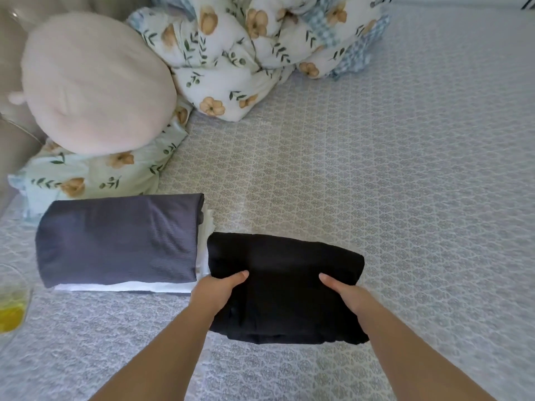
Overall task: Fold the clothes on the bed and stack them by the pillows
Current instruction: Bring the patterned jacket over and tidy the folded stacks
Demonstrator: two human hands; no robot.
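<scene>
Folded black garment (285,287), gripped by left hand (215,290) and right hand (346,293): uneven lift toward grey-topped stack (118,241) may unfold it.

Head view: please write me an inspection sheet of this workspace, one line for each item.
Surface: bed with a grey patterned cover, mostly bare on the right.
Job's things: folded black garment held at its near part; dark grey garment folded on top of white fabric, in a stack beside the floral pillow.
Clutter: bunched floral duvet; round pink cushion; clear cup with yellow liquid at the left edge.
Hands: left hand and right hand both grip the black garment, thumbs on top.
Cables: nothing seen.
Surroundings: padded headboard at the left.
</scene>
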